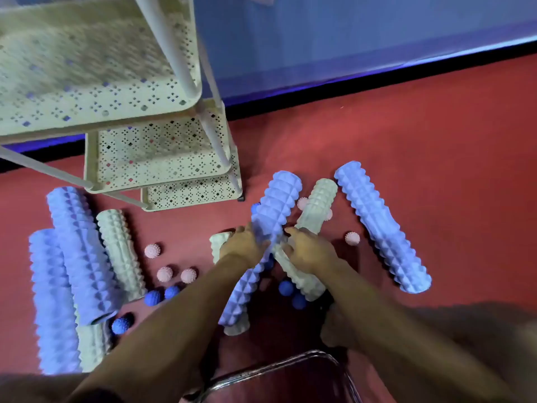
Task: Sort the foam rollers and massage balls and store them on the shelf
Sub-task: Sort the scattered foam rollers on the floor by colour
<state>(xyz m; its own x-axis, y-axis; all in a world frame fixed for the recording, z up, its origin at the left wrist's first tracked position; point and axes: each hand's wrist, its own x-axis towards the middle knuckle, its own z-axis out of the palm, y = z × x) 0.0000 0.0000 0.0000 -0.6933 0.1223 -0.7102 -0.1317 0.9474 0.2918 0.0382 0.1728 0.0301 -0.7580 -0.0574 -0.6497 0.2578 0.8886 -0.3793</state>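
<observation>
From my remote seat I saw both hands on rollers at the middle of the red floor (406, 141), in front of the lower corner of the cream shelf (162, 158). My left hand (242, 244) had its fingers curled round the blue roller (274, 205). That roller's long axis ran from near me up and slightly right, toward the shelf, with its far end raised. Just right of it, my right hand (309, 251) lay over the pale green roller (315, 207), which ran almost parallel. I could not tell whether that hand gripped or only pressed. The left hand was the nearer one to the shelf, so I judged the blue roller would go up first, swung leftward.

The blue roller's near half was hidden under my left forearm, as was much of a short green roller (218, 242) beneath. Motion blur smeared the shelf tiers. The massage balls (164, 274) lay scattered, some tucked behind the rollers.
</observation>
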